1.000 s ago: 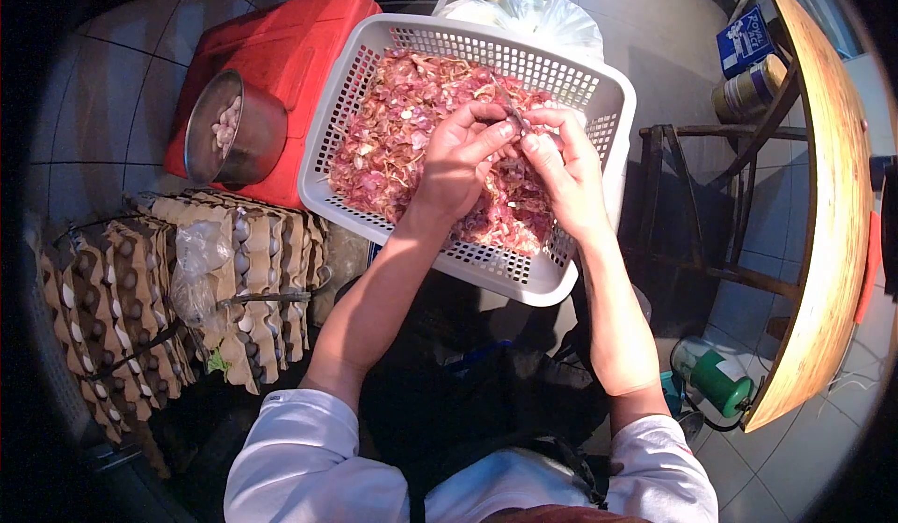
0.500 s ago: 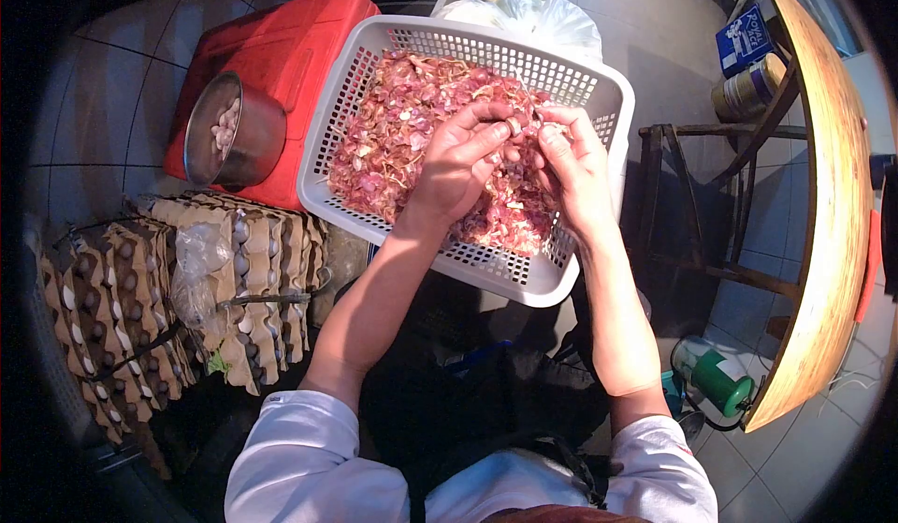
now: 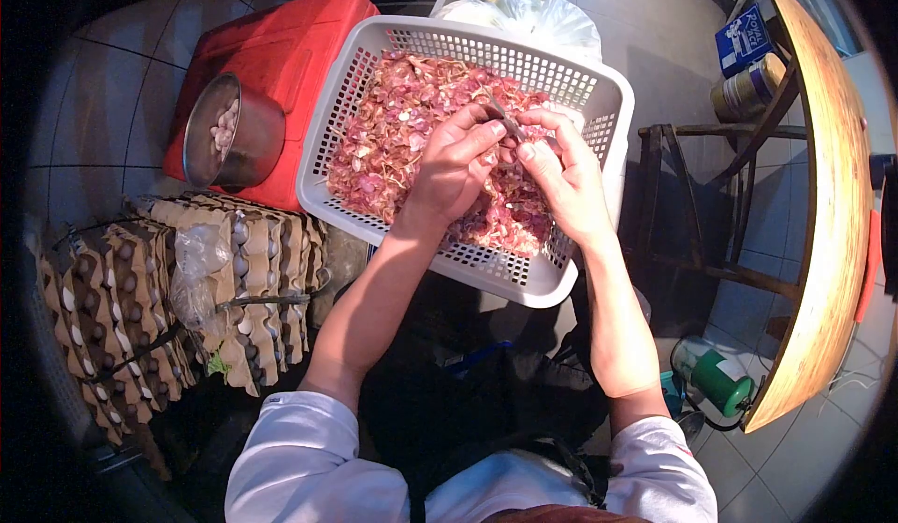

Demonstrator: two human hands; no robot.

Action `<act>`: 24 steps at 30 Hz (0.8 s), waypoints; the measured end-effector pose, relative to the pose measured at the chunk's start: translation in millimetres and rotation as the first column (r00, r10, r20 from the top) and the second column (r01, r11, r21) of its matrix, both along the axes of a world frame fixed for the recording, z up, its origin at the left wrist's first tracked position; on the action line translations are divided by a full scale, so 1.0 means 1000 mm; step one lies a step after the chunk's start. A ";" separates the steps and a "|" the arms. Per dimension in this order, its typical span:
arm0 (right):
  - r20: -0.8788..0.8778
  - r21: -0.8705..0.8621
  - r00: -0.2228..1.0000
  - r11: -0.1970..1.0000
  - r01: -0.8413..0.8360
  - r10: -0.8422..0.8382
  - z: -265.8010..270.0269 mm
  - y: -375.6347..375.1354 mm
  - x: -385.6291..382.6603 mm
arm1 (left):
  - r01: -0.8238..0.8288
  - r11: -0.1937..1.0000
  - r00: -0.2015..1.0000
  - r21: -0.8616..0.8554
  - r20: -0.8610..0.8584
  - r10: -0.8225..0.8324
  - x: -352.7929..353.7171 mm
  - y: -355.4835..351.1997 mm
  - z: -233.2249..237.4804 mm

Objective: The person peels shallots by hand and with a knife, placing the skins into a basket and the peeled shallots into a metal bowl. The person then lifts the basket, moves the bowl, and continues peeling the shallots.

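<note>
Above a grey plastic basket (image 3: 327,163) full of reddish, papery shallot skins and pieces (image 3: 393,139), my two hands meet. My right hand (image 3: 569,172) is closed on a small knife (image 3: 506,121), whose dark blade slants up and left between the hands. My left hand (image 3: 454,163) is closed too, its thumb and fingertips pinched right by the blade. What lies in that pinch is mostly hidden, too small to name.
Left of the basket, a metal pot (image 3: 253,135) with pale peeled bulbs stands on a red container (image 3: 299,65). Egg trays (image 3: 271,252) are stacked at the lower left. A plastic bag (image 3: 552,18) lies behind the basket; a wooden tabletop (image 3: 823,214) is at the right.
The knife blade has swung from pointing up and away to lying across toward my left fingertips. My right hand has shifted slightly left and down; the left hand has barely moved.
</note>
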State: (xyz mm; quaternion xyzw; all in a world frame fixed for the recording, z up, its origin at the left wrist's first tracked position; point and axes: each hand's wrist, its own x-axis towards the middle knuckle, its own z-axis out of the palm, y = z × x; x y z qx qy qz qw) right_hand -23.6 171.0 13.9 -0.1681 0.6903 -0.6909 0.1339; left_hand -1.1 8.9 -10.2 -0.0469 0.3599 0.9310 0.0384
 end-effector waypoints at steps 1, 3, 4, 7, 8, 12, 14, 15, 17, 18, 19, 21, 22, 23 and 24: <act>-0.005 0.007 1.000 1.000 0.005 -0.005 0.001 0.000 0.000 | 0.008 1.000 1.000 -0.001 -0.010 -0.008 0.000 -0.001 -0.001; 0.017 0.020 1.000 1.000 0.002 -0.003 0.000 0.001 0.000 | -0.001 1.000 1.000 -0.028 -0.010 0.001 0.000 -0.001 -0.002; 0.028 0.026 1.000 1.000 0.001 -0.002 0.000 0.001 0.000 | -0.005 0.999 1.000 -0.042 -0.010 0.005 0.000 0.000 -0.002; 0.008 -0.021 1.000 1.000 -0.003 0.003 -0.005 0.000 -0.002 | -0.027 0.999 0.999 -0.046 -0.028 0.026 0.000 0.002 -0.001; 0.052 -0.092 0.999 0.996 -0.004 0.009 -0.005 0.000 -0.001 | -0.024 0.999 0.999 -0.045 -0.031 0.023 0.000 0.002 -0.002; 0.217 -0.265 0.975 0.964 0.022 0.037 -0.008 0.001 -0.002 | -0.014 0.999 0.999 -0.032 -0.038 0.013 0.000 0.001 -0.003; 0.257 -0.263 0.966 0.964 0.038 0.032 -0.008 0.002 -0.003 | -0.016 1.000 0.999 -0.026 -0.038 0.015 0.000 0.001 -0.003; 0.258 -0.245 0.966 0.969 0.044 0.022 -0.007 0.002 -0.003 | -0.019 0.999 0.999 -0.025 -0.038 0.018 0.000 0.000 -0.003; 0.238 -0.210 0.971 0.977 0.047 0.005 -0.004 0.002 -0.003 | -0.017 1.000 0.999 -0.013 -0.042 0.016 -0.001 -0.002 -0.005; 0.219 -0.192 0.976 0.980 0.044 -0.001 -0.004 0.002 -0.002 | -0.012 1.000 0.999 -0.001 -0.047 0.012 -0.001 -0.003 -0.006; 0.195 -0.175 0.981 0.984 0.037 -0.002 -0.003 0.001 -0.002 | -0.007 1.000 0.999 0.011 -0.051 0.007 -0.001 -0.003 -0.006; 0.144 -0.143 0.990 0.989 0.019 0.002 -0.001 0.000 0.000 | -0.021 1.000 0.998 -0.009 -0.051 0.020 -0.002 -0.002 -0.004; 0.118 -0.128 0.993 0.992 0.008 0.007 0.000 0.000 0.001 | -0.028 0.999 0.998 -0.019 -0.051 0.027 -0.002 -0.001 -0.003; 0.102 -0.085 0.995 0.996 0.004 0.005 0.000 0.000 0.002 | -0.037 0.999 0.998 -0.019 -0.042 0.037 -0.002 0.000 -0.002; 0.085 -0.042 0.996 0.999 0.000 0.003 0.000 0.000 0.002 | -0.047 0.999 0.998 -0.019 -0.033 0.046 -0.002 0.001 -0.001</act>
